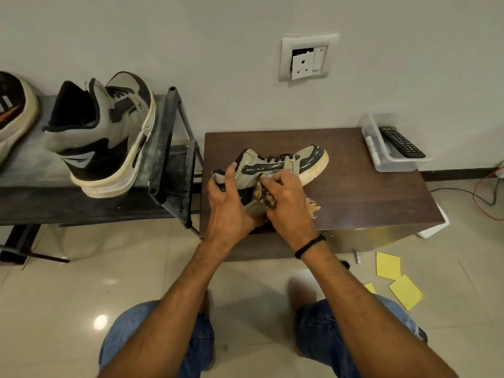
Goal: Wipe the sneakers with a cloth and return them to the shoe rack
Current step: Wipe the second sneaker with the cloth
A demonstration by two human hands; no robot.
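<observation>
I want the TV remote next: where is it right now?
In the head view the remote lies in a clear plastic tray at the far right corner of the brown table, to the right of the sneaker.

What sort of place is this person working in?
Probably a home, maybe an entryway or living room: a metal shoe rack holding sneakers stands by the wall, and a TV remote lies in a plastic tray on a low wooden table.
</observation>
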